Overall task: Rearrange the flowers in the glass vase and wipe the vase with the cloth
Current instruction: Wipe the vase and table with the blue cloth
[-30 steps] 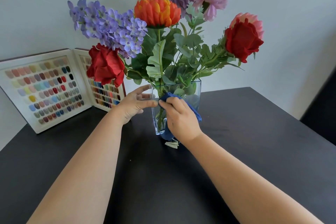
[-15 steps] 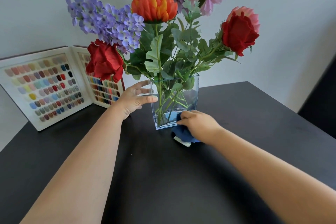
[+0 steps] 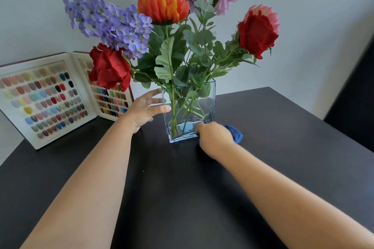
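A square glass vase (image 3: 206,105) stands mid-table with several flowers (image 3: 163,6) in it: red roses, an orange bloom, purple, pink and white ones on green stems. My left hand (image 3: 144,109) rests against the vase's left wall, thumb on the front and fingers spread along the side. My right hand (image 3: 214,135) is low at the vase's front right corner, closed on a blue cloth (image 3: 235,134) that sticks out to the right on the table. The cloth's blue also shows through the glass at the base.
An open white display book of coloured nail samples (image 3: 46,99) leans against the wall at the back left. The table (image 3: 283,147) is black; its right edge runs diagonally, with a dark floor gap beyond.
My right hand slid the cloth from the upper front of the vase down to its base, then right to the front right corner. The left hand kept its place on the vase.
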Demonstrator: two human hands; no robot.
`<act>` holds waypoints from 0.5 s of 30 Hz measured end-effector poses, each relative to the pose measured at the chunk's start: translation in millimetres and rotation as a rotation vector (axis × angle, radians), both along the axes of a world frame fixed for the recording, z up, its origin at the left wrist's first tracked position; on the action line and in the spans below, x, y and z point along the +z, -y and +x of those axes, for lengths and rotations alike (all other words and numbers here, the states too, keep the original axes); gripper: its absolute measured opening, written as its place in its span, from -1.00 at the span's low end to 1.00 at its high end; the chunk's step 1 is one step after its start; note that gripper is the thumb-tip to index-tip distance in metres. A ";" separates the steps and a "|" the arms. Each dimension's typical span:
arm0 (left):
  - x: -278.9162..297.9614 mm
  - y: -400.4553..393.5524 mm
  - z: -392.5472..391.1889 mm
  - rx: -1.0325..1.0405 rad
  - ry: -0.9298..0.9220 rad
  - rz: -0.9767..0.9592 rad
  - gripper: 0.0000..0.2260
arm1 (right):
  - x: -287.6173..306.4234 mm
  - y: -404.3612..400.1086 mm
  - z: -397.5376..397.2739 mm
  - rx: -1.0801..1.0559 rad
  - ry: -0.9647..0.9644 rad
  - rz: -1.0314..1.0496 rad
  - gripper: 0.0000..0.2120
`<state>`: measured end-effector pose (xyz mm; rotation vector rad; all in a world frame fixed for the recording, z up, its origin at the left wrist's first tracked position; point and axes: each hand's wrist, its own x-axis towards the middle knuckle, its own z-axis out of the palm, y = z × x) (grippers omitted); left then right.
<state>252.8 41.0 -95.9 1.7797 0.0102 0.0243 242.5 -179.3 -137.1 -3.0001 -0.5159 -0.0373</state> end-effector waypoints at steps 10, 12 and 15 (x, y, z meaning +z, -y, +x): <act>1.2 -2.7 1.7 -0.007 0.001 0.045 -0.42 | -13.1 -46.8 -20.3 0.268 0.076 -0.089 -0.70; 4.8 -4.7 2.4 -0.015 -0.006 0.073 -0.40 | -11.3 -33.9 -13.2 0.207 0.046 -0.086 -0.63; 10.5 -6.9 4.1 -0.021 -0.016 0.107 -0.41 | -9.7 -8.0 -1.8 0.107 -0.003 -0.076 -0.60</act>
